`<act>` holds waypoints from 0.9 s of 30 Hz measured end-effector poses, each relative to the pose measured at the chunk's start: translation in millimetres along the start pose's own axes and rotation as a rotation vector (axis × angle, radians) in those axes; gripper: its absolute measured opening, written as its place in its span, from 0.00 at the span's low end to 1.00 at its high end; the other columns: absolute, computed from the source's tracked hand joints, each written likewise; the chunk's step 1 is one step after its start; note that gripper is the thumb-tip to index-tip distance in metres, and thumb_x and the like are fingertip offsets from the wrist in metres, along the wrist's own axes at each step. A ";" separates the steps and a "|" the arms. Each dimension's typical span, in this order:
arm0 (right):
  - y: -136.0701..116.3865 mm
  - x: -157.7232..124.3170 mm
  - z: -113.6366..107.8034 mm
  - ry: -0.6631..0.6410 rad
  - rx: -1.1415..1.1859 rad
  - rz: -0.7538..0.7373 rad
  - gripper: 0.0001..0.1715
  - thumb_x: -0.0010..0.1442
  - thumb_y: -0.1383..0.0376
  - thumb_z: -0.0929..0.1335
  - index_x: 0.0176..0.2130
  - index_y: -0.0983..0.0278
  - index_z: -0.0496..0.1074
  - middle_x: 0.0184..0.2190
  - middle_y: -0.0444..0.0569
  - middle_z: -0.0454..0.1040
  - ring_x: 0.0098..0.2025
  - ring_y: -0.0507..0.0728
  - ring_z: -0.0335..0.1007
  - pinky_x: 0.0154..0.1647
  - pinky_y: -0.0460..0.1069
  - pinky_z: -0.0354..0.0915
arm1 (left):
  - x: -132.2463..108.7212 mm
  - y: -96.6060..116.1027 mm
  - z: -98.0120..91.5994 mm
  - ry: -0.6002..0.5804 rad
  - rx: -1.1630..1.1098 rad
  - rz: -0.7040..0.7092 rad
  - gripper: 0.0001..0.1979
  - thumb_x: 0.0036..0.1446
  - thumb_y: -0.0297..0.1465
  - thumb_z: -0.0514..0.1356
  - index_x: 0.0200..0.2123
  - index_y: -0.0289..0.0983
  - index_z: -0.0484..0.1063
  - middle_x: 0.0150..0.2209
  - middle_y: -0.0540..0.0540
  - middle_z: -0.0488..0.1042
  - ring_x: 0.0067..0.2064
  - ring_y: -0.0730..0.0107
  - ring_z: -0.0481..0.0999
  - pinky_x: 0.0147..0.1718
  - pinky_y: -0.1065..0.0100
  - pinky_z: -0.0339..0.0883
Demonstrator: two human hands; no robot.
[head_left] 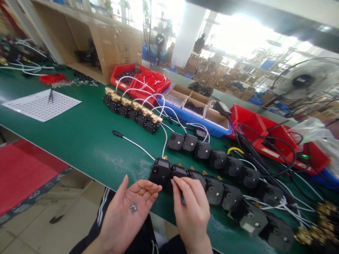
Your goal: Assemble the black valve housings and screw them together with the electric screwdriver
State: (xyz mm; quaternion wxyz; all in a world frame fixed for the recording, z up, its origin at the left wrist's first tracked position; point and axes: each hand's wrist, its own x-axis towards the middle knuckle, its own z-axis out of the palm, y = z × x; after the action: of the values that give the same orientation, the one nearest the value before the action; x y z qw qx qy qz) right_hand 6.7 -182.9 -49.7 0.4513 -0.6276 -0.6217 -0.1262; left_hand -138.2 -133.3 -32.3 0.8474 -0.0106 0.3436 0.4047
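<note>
My left hand (129, 208) is turned palm up and slightly cupped, holding a small heap of metal screws (133, 207). Just right of it, the fingers of my right hand (191, 204) are pinched together over a black housing (178, 171) in the front row. What sits in that pinch is too small or hidden to make out. To its left stands the end housing (160, 172) of the row, with a brass fitting on top and a white cable (139, 146) running to a black plug. More black housings (214, 189) continue rightward, some showing a screw head.
Behind is a second row of black housings (203, 150), and a brass-topped group (136, 112) farther left. Red bins (124, 84) and a blue divided tray (196, 120) line the back. A printed sheet (39, 106) lies left. Loose cables and brass fittings (315, 234) crowd the right.
</note>
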 end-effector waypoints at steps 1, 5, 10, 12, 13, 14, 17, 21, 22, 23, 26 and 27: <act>-0.2 -0.2 0.0 0.000 -0.001 0.000 0.08 0.62 0.77 0.69 0.43 0.70 0.74 0.34 0.52 0.73 0.37 0.54 0.69 0.39 0.49 0.70 | 0.3 0.1 -0.1 0.001 -0.001 -0.002 0.28 0.70 0.31 0.45 0.27 0.26 0.79 0.31 0.34 0.78 0.38 0.58 0.81 0.43 0.63 0.77; -1.2 -0.7 -0.2 -0.009 0.006 0.006 0.09 0.62 0.76 0.69 0.43 0.70 0.74 0.35 0.52 0.73 0.37 0.54 0.70 0.41 0.49 0.70 | 0.7 0.6 -0.8 0.007 -0.006 -0.009 0.29 0.70 0.32 0.44 0.27 0.26 0.79 0.31 0.34 0.78 0.38 0.58 0.81 0.43 0.63 0.77; 0.1 0.5 -0.3 -0.008 0.008 0.008 0.09 0.63 0.76 0.68 0.45 0.69 0.73 0.35 0.52 0.73 0.38 0.53 0.70 0.41 0.49 0.70 | 0.1 0.3 -2.9 -0.006 -0.002 -0.010 0.28 0.70 0.32 0.44 0.27 0.26 0.79 0.31 0.35 0.78 0.38 0.59 0.81 0.43 0.63 0.77; 0.9 1.8 -0.1 -0.005 0.006 0.005 0.09 0.63 0.76 0.69 0.45 0.68 0.73 0.35 0.51 0.74 0.37 0.53 0.70 0.41 0.49 0.71 | 0.1 0.2 -3.7 -0.013 0.002 -0.010 0.28 0.70 0.32 0.44 0.27 0.26 0.79 0.31 0.34 0.78 0.38 0.59 0.81 0.43 0.63 0.77; 1.3 2.5 -0.1 0.000 0.004 0.003 0.09 0.63 0.76 0.69 0.45 0.68 0.73 0.35 0.51 0.74 0.37 0.53 0.69 0.40 0.49 0.71 | 0.2 0.1 -3.9 -0.017 0.000 -0.009 0.28 0.70 0.32 0.44 0.27 0.26 0.79 0.32 0.34 0.78 0.39 0.58 0.81 0.43 0.63 0.77; 1.6 3.4 -0.1 0.005 0.002 0.001 0.09 0.63 0.76 0.69 0.45 0.68 0.73 0.35 0.51 0.74 0.37 0.53 0.69 0.40 0.49 0.71 | 0.4 0.2 -4.1 -0.022 -0.003 -0.009 0.28 0.70 0.32 0.44 0.28 0.26 0.79 0.32 0.35 0.78 0.39 0.58 0.81 0.43 0.62 0.77; 2.6 6.1 -0.5 0.015 -0.018 0.001 0.09 0.63 0.75 0.69 0.45 0.69 0.72 0.35 0.51 0.73 0.38 0.54 0.70 0.41 0.49 0.70 | 1.1 0.5 -3.9 -0.027 -0.003 -0.012 0.28 0.70 0.32 0.45 0.28 0.26 0.79 0.31 0.35 0.78 0.39 0.58 0.81 0.44 0.62 0.77; 3.8 9.1 -0.3 0.021 -0.051 0.001 0.09 0.63 0.74 0.70 0.45 0.69 0.72 0.36 0.52 0.73 0.39 0.54 0.70 0.43 0.50 0.69 | 2.0 0.4 -2.8 -0.026 0.008 -0.021 0.27 0.70 0.32 0.45 0.28 0.26 0.79 0.32 0.35 0.78 0.39 0.59 0.81 0.45 0.62 0.76; 4.2 9.9 -0.1 0.022 -0.058 0.001 0.09 0.63 0.74 0.70 0.45 0.69 0.72 0.36 0.52 0.73 0.39 0.54 0.70 0.43 0.50 0.69 | 2.0 0.0 -2.4 -0.030 0.010 -0.025 0.27 0.70 0.32 0.46 0.28 0.26 0.79 0.32 0.35 0.78 0.39 0.59 0.81 0.45 0.62 0.76; 4.6 10.7 -0.1 0.023 -0.064 0.002 0.09 0.62 0.74 0.70 0.45 0.69 0.73 0.36 0.52 0.73 0.39 0.54 0.70 0.43 0.50 0.69 | 1.8 -0.6 -2.2 -0.033 0.012 -0.031 0.27 0.70 0.32 0.46 0.28 0.26 0.79 0.32 0.35 0.78 0.39 0.59 0.81 0.45 0.63 0.76; 5.5 13.8 -2.5 0.024 -0.065 0.005 0.10 0.62 0.75 0.70 0.45 0.69 0.73 0.36 0.52 0.73 0.39 0.54 0.70 0.43 0.50 0.69 | 1.1 -3.0 -2.0 -0.054 0.011 -0.063 0.28 0.70 0.33 0.46 0.27 0.27 0.79 0.31 0.35 0.79 0.39 0.59 0.81 0.44 0.63 0.76; 4.9 14.8 -4.6 0.032 -0.061 0.004 0.10 0.62 0.75 0.70 0.45 0.69 0.73 0.36 0.52 0.73 0.39 0.54 0.70 0.43 0.50 0.69 | 0.9 -3.9 -2.3 -0.068 0.010 -0.074 0.28 0.70 0.33 0.45 0.27 0.27 0.79 0.31 0.35 0.79 0.39 0.60 0.81 0.45 0.63 0.76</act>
State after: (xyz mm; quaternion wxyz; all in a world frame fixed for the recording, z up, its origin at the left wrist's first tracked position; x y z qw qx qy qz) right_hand 15.9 -175.5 -38.4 0.4420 -0.6401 -0.6091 -0.1544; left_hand -136.4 -135.9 -35.6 0.8729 -0.0050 0.3161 0.3716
